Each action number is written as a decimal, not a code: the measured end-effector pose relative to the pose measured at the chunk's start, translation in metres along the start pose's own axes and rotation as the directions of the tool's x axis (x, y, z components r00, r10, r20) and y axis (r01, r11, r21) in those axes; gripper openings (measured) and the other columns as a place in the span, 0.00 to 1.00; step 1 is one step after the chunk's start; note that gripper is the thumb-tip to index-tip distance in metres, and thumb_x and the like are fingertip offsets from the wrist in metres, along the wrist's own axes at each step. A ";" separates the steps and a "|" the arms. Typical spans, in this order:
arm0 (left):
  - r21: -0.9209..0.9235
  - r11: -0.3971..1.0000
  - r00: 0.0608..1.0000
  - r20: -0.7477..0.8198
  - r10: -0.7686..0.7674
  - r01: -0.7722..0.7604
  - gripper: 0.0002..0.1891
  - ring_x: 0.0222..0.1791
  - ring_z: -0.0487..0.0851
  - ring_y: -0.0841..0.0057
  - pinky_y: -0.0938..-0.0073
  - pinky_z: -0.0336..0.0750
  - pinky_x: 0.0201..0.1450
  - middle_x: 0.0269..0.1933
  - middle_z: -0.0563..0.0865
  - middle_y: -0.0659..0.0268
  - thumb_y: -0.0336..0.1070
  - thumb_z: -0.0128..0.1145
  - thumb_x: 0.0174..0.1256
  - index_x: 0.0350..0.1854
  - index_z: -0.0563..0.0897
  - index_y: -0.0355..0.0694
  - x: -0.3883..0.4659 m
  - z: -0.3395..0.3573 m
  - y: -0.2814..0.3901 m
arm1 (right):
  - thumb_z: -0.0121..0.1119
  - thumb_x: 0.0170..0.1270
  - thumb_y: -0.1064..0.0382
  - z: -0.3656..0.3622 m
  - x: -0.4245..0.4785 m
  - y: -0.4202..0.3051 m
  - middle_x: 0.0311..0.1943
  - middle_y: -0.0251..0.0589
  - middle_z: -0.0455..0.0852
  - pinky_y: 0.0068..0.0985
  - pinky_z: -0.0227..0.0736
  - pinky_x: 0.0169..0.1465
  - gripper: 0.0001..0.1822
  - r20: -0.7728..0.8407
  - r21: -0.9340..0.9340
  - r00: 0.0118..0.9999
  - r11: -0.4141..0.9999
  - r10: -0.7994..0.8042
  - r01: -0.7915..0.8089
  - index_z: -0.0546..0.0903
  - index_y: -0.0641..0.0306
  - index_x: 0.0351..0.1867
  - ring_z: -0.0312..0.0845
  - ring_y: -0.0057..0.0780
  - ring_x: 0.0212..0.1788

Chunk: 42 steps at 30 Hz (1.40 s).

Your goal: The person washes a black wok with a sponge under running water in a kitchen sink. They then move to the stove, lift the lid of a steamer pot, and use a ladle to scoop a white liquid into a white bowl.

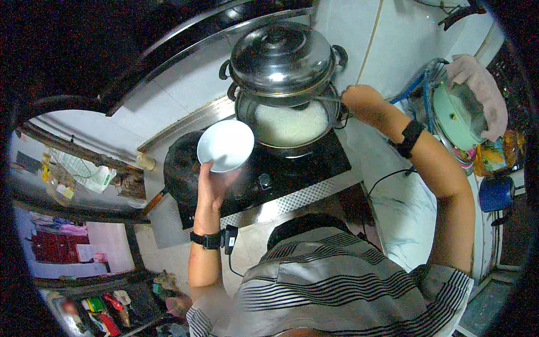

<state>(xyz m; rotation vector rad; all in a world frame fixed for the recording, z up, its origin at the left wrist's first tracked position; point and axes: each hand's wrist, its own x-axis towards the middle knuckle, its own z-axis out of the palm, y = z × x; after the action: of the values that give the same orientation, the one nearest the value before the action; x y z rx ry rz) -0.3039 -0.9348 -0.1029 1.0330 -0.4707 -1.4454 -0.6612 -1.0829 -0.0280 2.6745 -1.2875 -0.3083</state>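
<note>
My left hand (214,185) holds a white bowl (226,145) by its near edge, over the stove beside the pot. The bowl looks empty, though glare blurs its inside. My right hand (363,102) is closed around the handle of a metal utensil (330,99), which reaches over the open pot; its far end is hard to make out. Pale, whitish food or liquid (294,124) lies in the metal pot (332,130). A steamer tier with a domed metal lid (282,59) sits above the back part of that pot, covering part of its opening.
A dark wok (181,164) with a wooden handle (155,203) stands on the left of the black gas stove (324,162). At the right are a green basin (452,116) with a cloth (484,92), a blue rack (427,92) and a blue pan (497,193). A cable crosses the white counter (400,210).
</note>
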 end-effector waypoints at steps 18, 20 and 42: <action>-0.228 0.971 0.997 0.056 -0.059 0.070 0.37 0.57 0.65 0.52 0.53 0.68 0.54 0.59 0.62 0.52 0.36 0.56 0.47 0.62 0.54 0.41 -0.001 -0.060 -0.042 | 0.59 0.46 0.66 -0.012 0.020 -0.006 0.13 0.45 0.76 0.29 0.67 0.20 0.07 0.069 0.450 0.964 0.870 -0.258 0.200 0.77 0.70 0.22 0.73 0.34 0.14; -0.212 0.976 0.997 0.052 -0.049 0.059 0.37 0.57 0.65 0.53 0.53 0.69 0.54 0.58 0.62 0.52 0.37 0.56 0.48 0.62 0.53 0.41 -0.006 -0.050 -0.041 | 0.59 0.47 0.66 0.008 0.029 -0.013 0.11 0.41 0.72 0.28 0.63 0.16 0.08 0.093 0.575 0.958 0.800 -0.271 0.171 0.76 0.70 0.20 0.68 0.29 0.11; -0.176 0.984 0.994 0.109 0.008 0.011 0.34 0.48 0.74 0.47 0.61 0.79 0.43 0.55 0.65 0.45 0.37 0.53 0.53 0.60 0.52 0.32 -0.026 -0.020 -0.045 | 0.58 0.53 0.65 -0.014 -0.030 -0.024 0.09 0.27 0.67 0.16 0.51 0.11 0.07 0.404 0.775 0.913 0.513 0.048 -0.370 0.81 0.67 0.29 0.59 0.13 0.08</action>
<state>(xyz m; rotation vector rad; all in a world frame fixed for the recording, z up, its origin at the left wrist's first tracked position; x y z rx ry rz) -0.3172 -0.8967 -0.1411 0.8166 -0.4120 -1.5210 -0.6578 -1.0434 -0.0161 3.2230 -2.3803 -0.1016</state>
